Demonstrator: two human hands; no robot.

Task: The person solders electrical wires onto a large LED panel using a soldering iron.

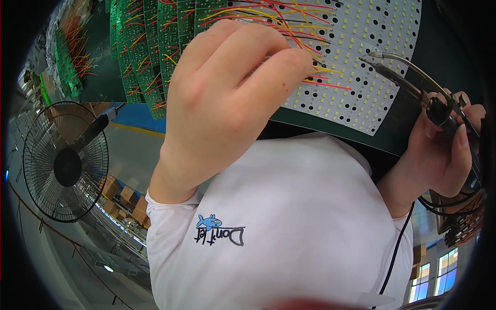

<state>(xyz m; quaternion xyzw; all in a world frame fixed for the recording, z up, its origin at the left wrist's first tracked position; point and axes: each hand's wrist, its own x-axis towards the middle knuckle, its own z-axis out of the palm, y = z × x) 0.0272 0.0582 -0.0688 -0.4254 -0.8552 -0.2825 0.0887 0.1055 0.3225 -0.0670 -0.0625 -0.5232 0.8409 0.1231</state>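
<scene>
a white panel (356,93), dotted with small yellowish parts and black round spots, lies on the dark green surface (103,72), its lowest corner just beside the near edge. red, yellow and black wires (330,86) stretch over it from the left.

the left hand (227,88) is above the panel's left part, fingers curled, thumb and index finger brought close together among the wires; i cannot tell whether they pinch 1. the right hand (439,139), out past the panel's right side, is closed around the handle of a soldering iron (400,80). a curved metal tube (413,66) runs beside the iron, and both point left over the panel; whether the tip touches it i cannot tell.

left of the panel, overlapping green circuit boards (134,72) with short wires reach the near edge. more wired green boards (67,64) lie toward the surface's left end.

beyond the near edge are the person's white shirt (310,206), a black fan (67,168) at left and cardboard boxes (140,209). a black cable (397,250) hangs at right.
</scene>
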